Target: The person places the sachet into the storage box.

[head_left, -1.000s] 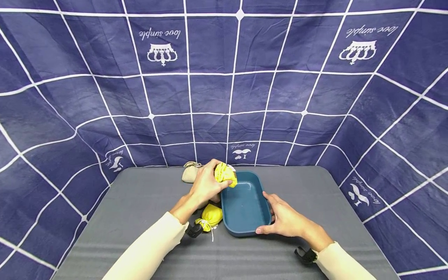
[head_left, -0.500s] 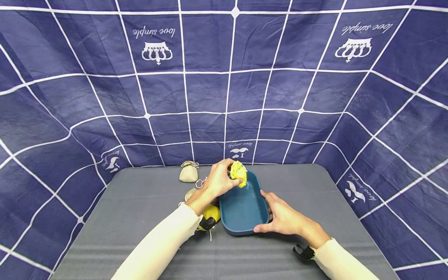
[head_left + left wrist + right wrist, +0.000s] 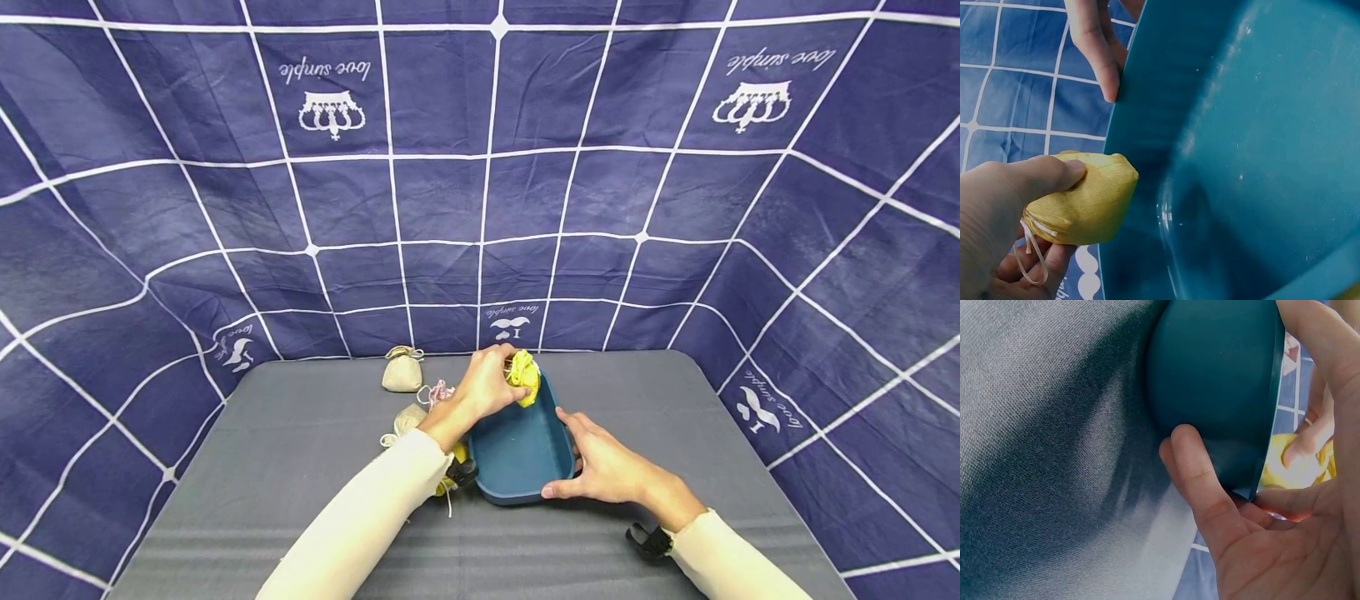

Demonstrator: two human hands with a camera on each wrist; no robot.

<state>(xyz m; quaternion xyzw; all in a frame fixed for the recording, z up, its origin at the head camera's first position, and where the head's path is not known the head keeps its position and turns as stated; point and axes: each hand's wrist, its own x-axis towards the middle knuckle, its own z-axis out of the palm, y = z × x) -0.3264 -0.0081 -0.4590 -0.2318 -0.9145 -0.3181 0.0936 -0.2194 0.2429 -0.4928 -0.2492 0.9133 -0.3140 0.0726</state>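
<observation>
My left hand [image 3: 483, 385] pinches a small yellow drawstring pouch [image 3: 527, 377] over the far end of a blue plastic tray [image 3: 517, 454]. In the left wrist view the thumb lies on top of the pouch [image 3: 1088, 203], and its white cord hangs down by the fingers. The tray's visible inside holds nothing. My right hand [image 3: 611, 467] grips the tray's right side, thumb at the near corner and fingers farther along the wall. In the right wrist view, fingertips [image 3: 1186, 440] press the tray's outer wall [image 3: 1216, 381].
Left of the tray lie a beige pouch [image 3: 402, 373], a second beige pouch [image 3: 408, 418] and a pinkish patterned one [image 3: 438, 393]. Another yellow pouch [image 3: 459, 454] is partly hidden under my left wrist. Blue checked cloth [image 3: 442, 200] walls surround the grey table [image 3: 300, 467].
My left hand has carried the yellow pouch rightward, from the tray's left rim to over its far end. My right hand keeps its place on the tray. The view has shifted slightly.
</observation>
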